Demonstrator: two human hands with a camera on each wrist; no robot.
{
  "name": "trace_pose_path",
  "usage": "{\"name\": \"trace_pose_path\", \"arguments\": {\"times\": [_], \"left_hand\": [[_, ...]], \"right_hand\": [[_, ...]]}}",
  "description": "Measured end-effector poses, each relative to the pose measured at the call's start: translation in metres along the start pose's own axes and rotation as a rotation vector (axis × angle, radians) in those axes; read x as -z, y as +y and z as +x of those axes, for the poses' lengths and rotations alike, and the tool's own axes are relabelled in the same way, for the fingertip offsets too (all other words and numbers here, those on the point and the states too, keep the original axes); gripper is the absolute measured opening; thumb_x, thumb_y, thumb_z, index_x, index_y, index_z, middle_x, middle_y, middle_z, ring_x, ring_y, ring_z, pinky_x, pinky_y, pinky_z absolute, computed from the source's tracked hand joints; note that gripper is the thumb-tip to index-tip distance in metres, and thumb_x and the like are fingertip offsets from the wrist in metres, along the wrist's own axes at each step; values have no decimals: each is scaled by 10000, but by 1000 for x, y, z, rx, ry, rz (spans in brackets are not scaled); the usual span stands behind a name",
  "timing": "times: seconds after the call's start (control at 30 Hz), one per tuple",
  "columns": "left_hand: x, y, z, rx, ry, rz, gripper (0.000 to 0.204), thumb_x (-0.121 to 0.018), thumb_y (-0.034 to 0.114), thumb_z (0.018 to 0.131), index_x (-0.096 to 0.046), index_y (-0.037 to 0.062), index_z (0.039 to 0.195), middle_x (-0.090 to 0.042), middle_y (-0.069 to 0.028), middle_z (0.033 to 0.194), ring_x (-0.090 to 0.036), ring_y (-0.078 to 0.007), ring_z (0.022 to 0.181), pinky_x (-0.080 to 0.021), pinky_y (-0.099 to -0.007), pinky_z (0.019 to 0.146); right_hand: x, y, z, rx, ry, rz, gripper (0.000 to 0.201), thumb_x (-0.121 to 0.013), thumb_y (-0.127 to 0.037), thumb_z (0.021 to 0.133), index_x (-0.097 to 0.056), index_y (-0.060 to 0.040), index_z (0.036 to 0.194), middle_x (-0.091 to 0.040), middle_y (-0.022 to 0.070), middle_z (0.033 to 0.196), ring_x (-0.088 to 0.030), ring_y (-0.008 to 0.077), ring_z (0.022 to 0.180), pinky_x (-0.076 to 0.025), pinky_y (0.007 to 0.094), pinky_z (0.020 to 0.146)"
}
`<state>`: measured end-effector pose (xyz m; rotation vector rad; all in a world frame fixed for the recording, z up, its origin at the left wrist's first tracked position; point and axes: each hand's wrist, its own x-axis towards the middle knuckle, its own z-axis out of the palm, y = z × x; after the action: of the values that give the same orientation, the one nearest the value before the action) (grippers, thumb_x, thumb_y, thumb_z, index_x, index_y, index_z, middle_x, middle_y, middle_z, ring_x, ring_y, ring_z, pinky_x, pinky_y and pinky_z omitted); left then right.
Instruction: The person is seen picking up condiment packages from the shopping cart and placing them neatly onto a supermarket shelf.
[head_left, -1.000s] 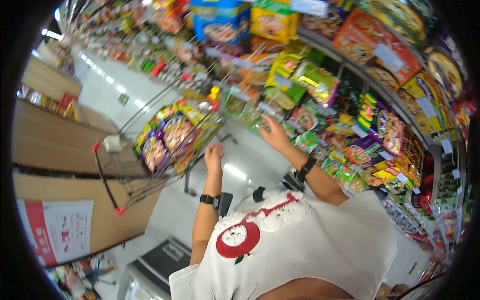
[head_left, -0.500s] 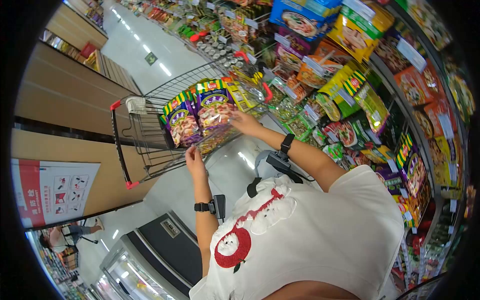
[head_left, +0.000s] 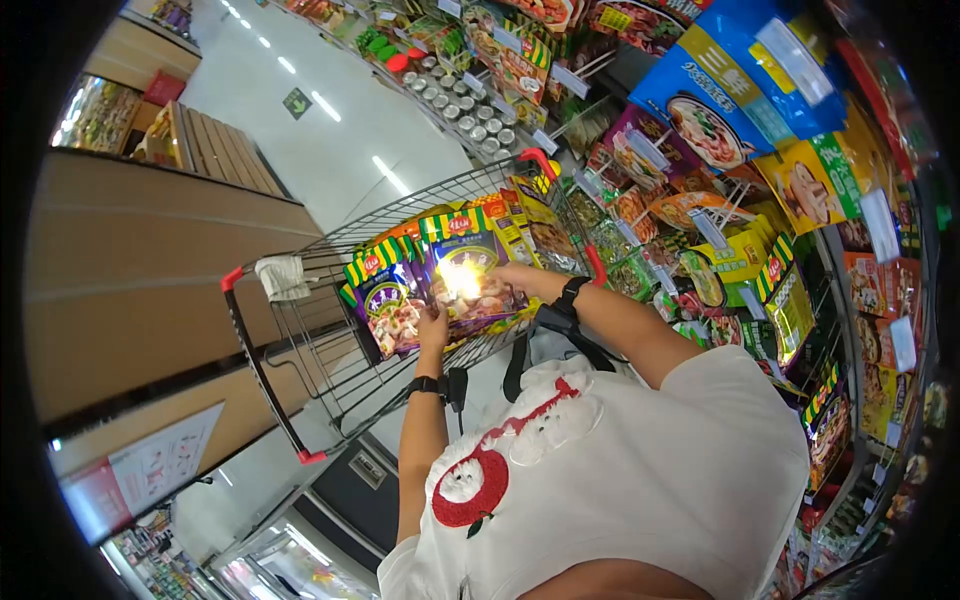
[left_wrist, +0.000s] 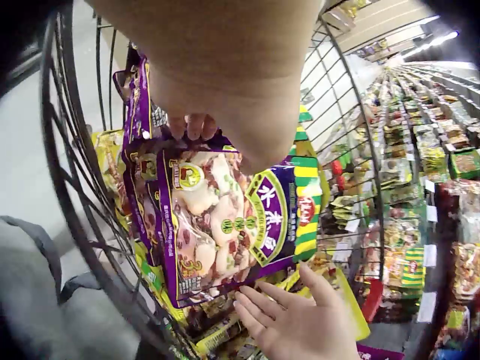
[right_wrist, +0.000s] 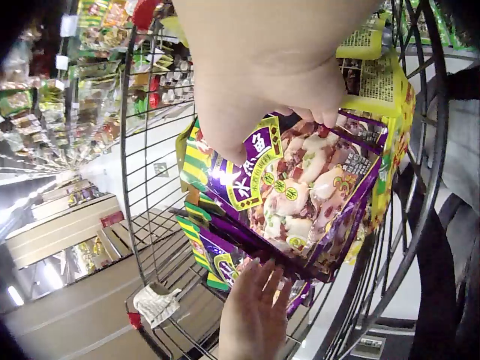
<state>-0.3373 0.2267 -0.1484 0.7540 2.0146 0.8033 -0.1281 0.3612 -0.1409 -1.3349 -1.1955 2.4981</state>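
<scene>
In the wire shopping cart [head_left: 330, 245] stand two purple food packets with green-and-yellow striped tops. The right packet [head_left: 465, 245], pictured with a meat or fish dish, is between my hands. My left hand [head_left: 433, 328] is at its left edge, beside the other packet [head_left: 390, 300]; the right wrist view shows the fingers [right_wrist: 262, 281] straight against the edge. My right hand [head_left: 525, 282] is at the opposite edge, its fingers [left_wrist: 262, 300] extended with the thumb apart in the left wrist view. Glare hides part of the packet's front in the head view.
Yellow packets [head_left: 540, 225] stand at the cart's far end. A white cloth or paper [head_left: 283, 278] hangs near its handle [head_left: 265, 380]. Shelves and hooks of bagged food, including a blue packet [head_left: 705, 110], line the right. An aisle floor [head_left: 330, 150] stretches ahead; a brown wall is left.
Both hands have moved from above the floor beside the cart to the right purple packet's edges. The cart now appears nearer, and the view has steadied.
</scene>
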Motion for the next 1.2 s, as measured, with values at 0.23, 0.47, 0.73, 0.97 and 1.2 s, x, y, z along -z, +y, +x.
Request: {"name": "trace_pose_path", "arguments": {"times": [0.23, 0.47, 0.73, 0.97, 1.2], "left_hand": [[-30, -28, 33, -19, 70, 414, 390, -634, 231, 713, -507, -63, 936, -582, -134, 864, -547, -209, 786, -439, -338, 678], [-15, -2, 24, 158, -123, 287, 345, -636, 296, 733, -585, 9, 919, -608, -88, 763, -564, -167, 687, -441, -301, 610], [6, 60, 12, 79, -203, -375, 205, -546, 200, 832, -588, 23, 928, -584, 1, 785, -500, -61, 645, -399, -211, 561], [32, 155, -47, -72, -249, -570, 170, -521, 107, 832, -571, 11, 963, -606, -28, 849, -550, -77, 672, -423, -193, 571], [35, 194, -186, -400, -226, -427, 139, -529, 100, 829, -571, 21, 936, -581, 30, 701, -480, -6, 561, -341, -148, 473]], "right_hand": [[-8, -6, -2, 181, -150, -58, 372, -523, -342, 819, -551, -49, 1047, -579, 20, 922, -506, 83, 787, -414, 237, 668], [-12, -16, 6, -270, 192, -84, 279, -601, -219, 721, -561, -34, 926, -580, 51, 858, -551, 130, 707, -438, 290, 587], [-35, -12, 6, 62, 221, -33, 316, -580, -320, 746, -599, -27, 863, -595, 53, 805, -529, 115, 724, -429, 274, 626], [-72, -32, -31, 170, 80, 148, 434, -405, -454, 854, -588, -60, 857, -579, 42, 721, -524, 112, 622, -409, 234, 562], [-120, -35, -138, 227, -24, 399, 339, -420, -429, 857, -540, -121, 781, -447, -18, 533, -430, 92, 412, -332, 221, 369]]}}
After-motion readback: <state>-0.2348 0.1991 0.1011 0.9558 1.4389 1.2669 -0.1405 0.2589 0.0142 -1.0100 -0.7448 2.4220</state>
